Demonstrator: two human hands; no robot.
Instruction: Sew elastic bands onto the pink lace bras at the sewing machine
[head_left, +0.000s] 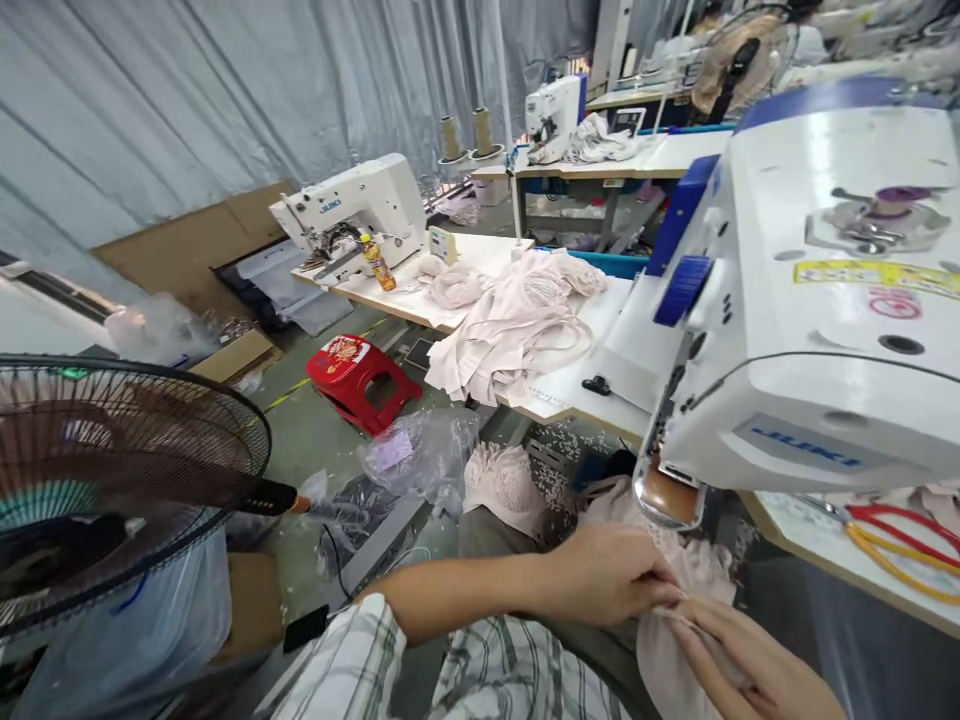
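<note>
My left hand (604, 578) pinches a pale pink lace garment (675, 640) that lies in my lap, fingers closed on its edge. Just to the right, my right hand (750, 665) grips the same fabric, with its fingers curled round a fold. Both hands sit below the head of a white Juki sewing machine (810, 330). A heap of the same pale pink garments (517, 320) lies on the white table (570, 385) to the machine's left.
A black floor fan (112, 480) stands close at left. Below the table are a red plastic stool (360, 380), plastic bags (420, 450) and more pink fabric (506, 485). Red and yellow scissors (900, 540) lie at right. Other sewing machines (352, 215) stand behind.
</note>
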